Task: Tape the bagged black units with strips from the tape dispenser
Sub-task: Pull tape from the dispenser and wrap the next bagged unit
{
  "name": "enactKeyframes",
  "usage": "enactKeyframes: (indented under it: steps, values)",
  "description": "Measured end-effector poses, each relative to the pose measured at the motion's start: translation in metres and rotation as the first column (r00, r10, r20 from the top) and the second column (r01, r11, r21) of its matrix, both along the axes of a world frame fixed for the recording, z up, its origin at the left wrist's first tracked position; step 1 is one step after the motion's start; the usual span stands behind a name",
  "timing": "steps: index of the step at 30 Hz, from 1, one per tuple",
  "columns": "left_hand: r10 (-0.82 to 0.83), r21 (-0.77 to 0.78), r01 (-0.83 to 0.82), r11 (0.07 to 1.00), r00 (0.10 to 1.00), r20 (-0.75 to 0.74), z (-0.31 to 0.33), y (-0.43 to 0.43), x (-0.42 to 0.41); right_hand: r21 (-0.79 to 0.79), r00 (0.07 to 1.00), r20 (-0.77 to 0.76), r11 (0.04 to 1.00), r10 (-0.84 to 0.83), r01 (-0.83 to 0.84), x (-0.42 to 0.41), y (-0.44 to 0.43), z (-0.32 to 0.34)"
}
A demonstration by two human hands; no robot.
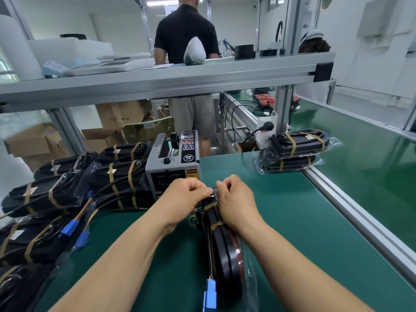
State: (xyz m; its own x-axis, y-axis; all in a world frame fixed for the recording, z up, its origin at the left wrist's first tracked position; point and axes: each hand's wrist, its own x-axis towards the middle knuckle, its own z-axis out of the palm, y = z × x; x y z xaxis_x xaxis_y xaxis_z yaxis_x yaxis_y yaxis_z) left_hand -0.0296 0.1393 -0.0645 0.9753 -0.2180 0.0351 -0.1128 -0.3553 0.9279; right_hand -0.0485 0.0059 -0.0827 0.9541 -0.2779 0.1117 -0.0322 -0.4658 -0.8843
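Just in front of the tape dispenser (173, 163), the left hand (184, 194) and the right hand (236, 199) both pinch the clear film at the end of the bagged black unit (225, 255) on the desk (281, 210), which is best folded flat and tight before taping.

Green bench mat (281, 210). Aluminium-framed shelf (157, 79) overhead, holding a white egg-shaped housing (194, 51), flat white trays (108, 66) and black round parts (244, 51). Person (186, 32) behind it, back turned, black shirt, grey shorts. Cardboard boxes (119, 118) on the floor at left. White socket block (266, 127) with black plug by the post. Green conveyor belt (360, 158) at right. Red devices (264, 100) far back.
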Motion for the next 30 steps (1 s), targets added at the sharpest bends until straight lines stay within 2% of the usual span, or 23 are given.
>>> enactKeyframes:
  steps: [20, 22, 25, 27, 30]
  values:
    - [0.135, 0.066, -0.149, 0.987, 0.974, 0.183, -0.014, -0.004, -0.005, -0.027, 1.000, 0.015, 1.000, 0.010, -0.010, -0.001, 0.002, 0.003]
    - [0.195, 0.048, -0.205, 0.978, 0.968, 0.157, -0.016, -0.007, -0.006, -0.029, 1.000, 0.017, 1.000, 0.010, -0.010, -0.001, 0.002, 0.003]
    - [0.262, -0.065, -0.259, 0.964, 0.965, 0.032, -0.017, -0.013, -0.006, -0.031, 1.000, 0.015, 1.000, 0.007, -0.007, -0.001, 0.002, 0.003]
    - [0.268, -0.150, -0.271, 0.951, 0.963, -0.038, -0.016, -0.016, -0.006, -0.042, 1.000, 0.013, 0.999, 0.008, -0.008, -0.001, 0.000, 0.003]
    - [0.228, -0.199, -0.253, 0.947, 0.964, -0.140, -0.014, -0.017, -0.006, -0.044, 1.000, 0.014, 0.999, 0.004, -0.004, 0.001, -0.002, 0.002]
